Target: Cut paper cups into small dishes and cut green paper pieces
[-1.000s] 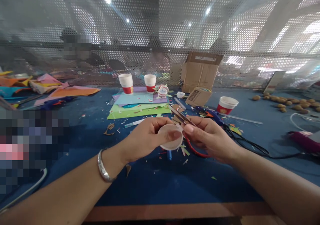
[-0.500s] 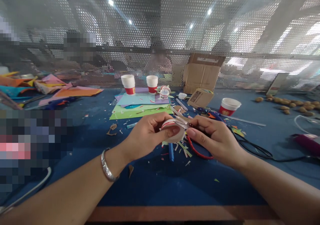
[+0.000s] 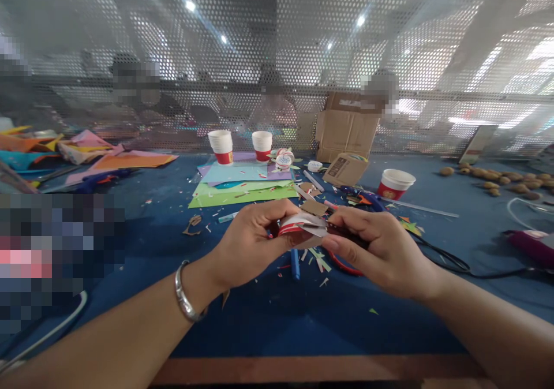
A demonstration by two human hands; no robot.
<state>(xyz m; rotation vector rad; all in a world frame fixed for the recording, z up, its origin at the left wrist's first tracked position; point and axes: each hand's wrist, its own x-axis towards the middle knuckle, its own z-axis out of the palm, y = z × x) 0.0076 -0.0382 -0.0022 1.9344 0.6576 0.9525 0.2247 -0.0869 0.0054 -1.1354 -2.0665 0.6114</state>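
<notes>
My left hand, with a silver bracelet at the wrist, is closed around a cut-down paper cup piece, white with a red band. My right hand is closed on scissors. Their metal blades lie against the edge of the cup piece, and a red handle loop shows below the hand. The right fingers hide part of the scissors. Beneath the hands are a blue pen-like stick and several paper scraps.
Stacked paper cups stand on coloured paper sheets. Farther right are a cardboard box, a single paper cup, a blue glue gun with a black cable, and walnut-like brown lumps. A perforated metal screen rises behind.
The cup piece has tilted, so its open inside faces me less and its red-banded side shows more. Both hands have shifted slightly downward, and the scissor blades now point flatter across the cup piece.
</notes>
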